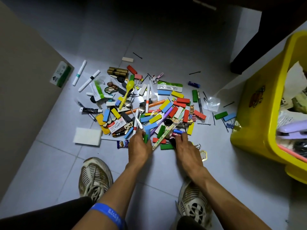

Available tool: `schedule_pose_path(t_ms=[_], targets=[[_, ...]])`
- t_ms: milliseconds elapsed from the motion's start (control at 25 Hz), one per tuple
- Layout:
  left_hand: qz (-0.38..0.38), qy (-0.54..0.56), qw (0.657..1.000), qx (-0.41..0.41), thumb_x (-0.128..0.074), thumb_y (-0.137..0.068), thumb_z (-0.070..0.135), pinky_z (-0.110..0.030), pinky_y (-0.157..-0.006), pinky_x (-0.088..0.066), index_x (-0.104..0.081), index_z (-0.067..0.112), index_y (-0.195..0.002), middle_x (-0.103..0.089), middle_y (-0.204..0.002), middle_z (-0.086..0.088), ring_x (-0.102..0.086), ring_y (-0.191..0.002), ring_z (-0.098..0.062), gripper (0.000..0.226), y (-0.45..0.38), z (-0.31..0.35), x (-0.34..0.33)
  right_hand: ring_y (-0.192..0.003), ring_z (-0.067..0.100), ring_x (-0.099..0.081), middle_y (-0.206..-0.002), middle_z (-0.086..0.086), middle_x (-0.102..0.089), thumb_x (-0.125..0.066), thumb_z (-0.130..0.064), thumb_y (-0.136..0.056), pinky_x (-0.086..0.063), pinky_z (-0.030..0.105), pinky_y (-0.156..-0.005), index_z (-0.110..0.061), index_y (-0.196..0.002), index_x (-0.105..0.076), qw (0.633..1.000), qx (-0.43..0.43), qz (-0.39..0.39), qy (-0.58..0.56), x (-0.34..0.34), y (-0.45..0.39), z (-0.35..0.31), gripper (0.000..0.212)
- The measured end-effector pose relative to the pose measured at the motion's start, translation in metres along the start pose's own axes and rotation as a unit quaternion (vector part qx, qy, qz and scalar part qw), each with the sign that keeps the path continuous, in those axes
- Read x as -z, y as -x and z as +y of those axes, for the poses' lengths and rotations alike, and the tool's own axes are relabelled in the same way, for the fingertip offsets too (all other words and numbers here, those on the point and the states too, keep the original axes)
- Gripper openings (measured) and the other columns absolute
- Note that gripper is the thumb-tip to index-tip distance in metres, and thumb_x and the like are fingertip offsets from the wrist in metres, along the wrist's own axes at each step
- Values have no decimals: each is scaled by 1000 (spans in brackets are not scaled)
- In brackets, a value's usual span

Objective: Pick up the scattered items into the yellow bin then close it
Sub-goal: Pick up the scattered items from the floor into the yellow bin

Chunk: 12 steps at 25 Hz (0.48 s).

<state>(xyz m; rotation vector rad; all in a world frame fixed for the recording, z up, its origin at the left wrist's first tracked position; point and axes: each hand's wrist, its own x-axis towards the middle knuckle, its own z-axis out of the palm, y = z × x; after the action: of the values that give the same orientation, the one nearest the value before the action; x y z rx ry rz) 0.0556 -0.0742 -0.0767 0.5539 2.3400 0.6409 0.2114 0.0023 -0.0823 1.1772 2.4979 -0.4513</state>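
A pile of scattered items [149, 105] covers the tiled floor: coloured blocks, markers, spoons, keys, clips, hairpins and packets. The yellow bin [259, 113] stands open at the right, with papers and a purple stapler inside. My left hand [140, 146] reaches into the near edge of the pile, its fingers curled round a green block [145, 138]. My right hand [184, 146] lies beside it, fingertips closing on a small red and blue cylinder [177, 133] and a dark item under the palm.
My two shoes [94, 176] stand on the floor just behind the hands. A white sponge [88, 136] lies left of the pile. A beige wall runs along the left with a green box [60, 74] against it. Dark furniture [265, 39] rises at the back right.
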Motion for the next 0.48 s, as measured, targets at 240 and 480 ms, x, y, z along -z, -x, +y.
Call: schedule_pose_path(t_ms=[240,480], targets=[[-32,154,979,126,-65,-88,21,-22,-58,-49,-72,21,-92,-70,-96,3,-59,-66,0,8,-3,-1,15,-88,33,-59,-124,14,-50,-42,-13,-99,-44,39,-65,-10,-125,-44,991,-38,16,-129,3,2,2,27],[-178,207,951,148,-51,-93,29,-21,-47,-43,-62,7,-85,-66,-60,1,-65,-51,-6,26,23,-1,10,-99,26,-60,-118,5,-62,-44,-27,-102,-46,33,-75,-18,-127,-50,964,-10,61,-257,2,21,6,27]])
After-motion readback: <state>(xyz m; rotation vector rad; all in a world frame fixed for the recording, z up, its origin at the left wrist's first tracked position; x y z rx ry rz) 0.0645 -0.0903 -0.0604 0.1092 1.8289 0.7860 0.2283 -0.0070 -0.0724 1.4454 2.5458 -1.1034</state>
